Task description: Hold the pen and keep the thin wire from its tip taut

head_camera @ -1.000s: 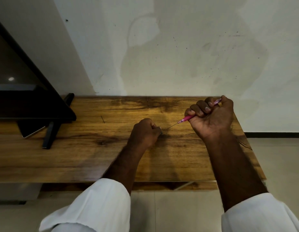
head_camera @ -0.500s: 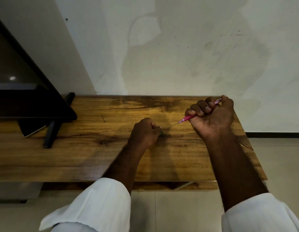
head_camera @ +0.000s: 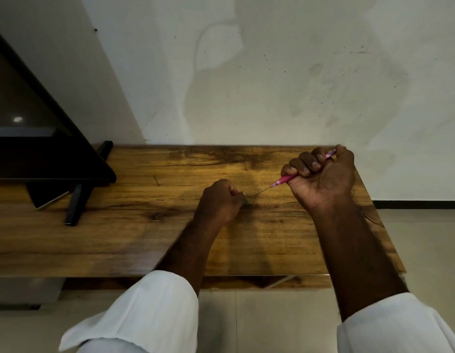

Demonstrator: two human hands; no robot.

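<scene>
A: Head view: right hand (head_camera: 323, 179) fists a pink hook (head_camera: 285, 179) near the shelf's (head_camera: 119, 250) right edge.
B: Left hand (head_camera: 220, 200) curls tight mid-shelf on something small; bare wood between it and the TV (head_camera: 43, 154).

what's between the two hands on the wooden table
In the head view, only the thin metal tip of the pink-handled tool and bare wooden table lie between the left hand and right hand.

No readable text, labels, brands or numbers anywhere in view.
</scene>
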